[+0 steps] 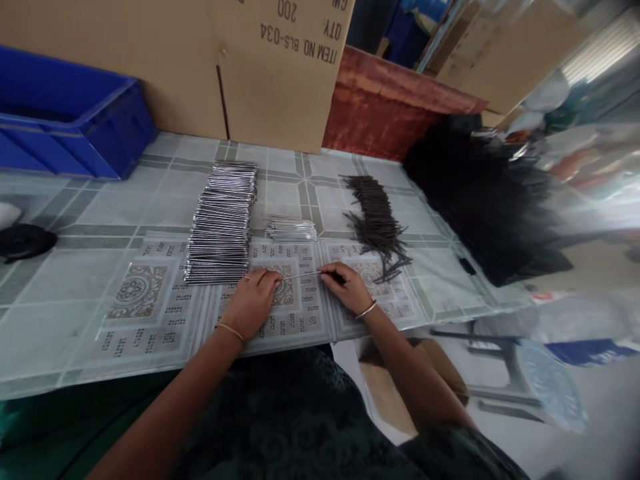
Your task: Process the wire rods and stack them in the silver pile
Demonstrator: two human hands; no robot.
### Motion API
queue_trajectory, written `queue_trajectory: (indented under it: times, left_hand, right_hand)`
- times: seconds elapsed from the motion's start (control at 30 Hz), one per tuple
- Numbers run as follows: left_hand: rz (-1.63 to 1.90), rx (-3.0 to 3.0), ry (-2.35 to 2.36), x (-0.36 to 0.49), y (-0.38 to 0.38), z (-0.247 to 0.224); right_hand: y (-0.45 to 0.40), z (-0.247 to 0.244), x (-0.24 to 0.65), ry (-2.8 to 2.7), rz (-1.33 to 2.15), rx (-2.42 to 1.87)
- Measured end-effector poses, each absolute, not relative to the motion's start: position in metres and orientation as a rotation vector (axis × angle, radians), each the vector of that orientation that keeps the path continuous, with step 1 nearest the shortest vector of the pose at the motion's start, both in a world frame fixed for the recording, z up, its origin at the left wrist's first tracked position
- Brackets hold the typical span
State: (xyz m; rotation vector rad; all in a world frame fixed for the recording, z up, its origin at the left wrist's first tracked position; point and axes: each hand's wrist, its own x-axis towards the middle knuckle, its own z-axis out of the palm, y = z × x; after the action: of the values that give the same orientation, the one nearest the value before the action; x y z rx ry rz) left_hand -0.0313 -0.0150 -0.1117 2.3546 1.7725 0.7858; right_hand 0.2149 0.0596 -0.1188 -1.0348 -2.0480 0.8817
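Note:
A thin metal rod runs level between my two hands, low over the patterned table cover. My left hand pinches its left end, fingers closed. At the other end my right hand is closed on the rod too; whatever else sits in those fingers is hidden. Just left of my left hand lies a long row of shiny ridged metal rods. A small bunch of thin plain silver rods lies beyond my hands. Up and right of my right hand is a pile of short dark sticks.
A blue plastic crate stands at the back left beside a tall cardboard box. Black material is heaped along the right edge. A black roll lies far left. Below the right edge are an open carton and a stool.

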Motion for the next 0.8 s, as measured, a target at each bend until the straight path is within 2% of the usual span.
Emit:
queue_trajectory:
  times: [0.4,0.6,0.7,0.8]
  left_hand:
    - [0.732,2.471,1.739,-0.032,-0.015,-0.110]
    - [0.729,2.435,1.760,-0.033,-0.018,-0.112]
    - [0.889,2.213,1.765,-0.027,-0.021,-0.111]
    - [1.190,1.713,1.775,-0.019,-0.027,-0.105]
  right_hand:
    - [0.061,-0.118,0.215,-2.028,0.882,-0.978]
    - [0.059,-0.111,0.213,-2.253,0.645,-0.898]
    - [0.056,-0.102,0.199,-2.448,0.427,-0.860]
    - [0.058,-0.091,0.169,-2.538,0.333,-0.796]
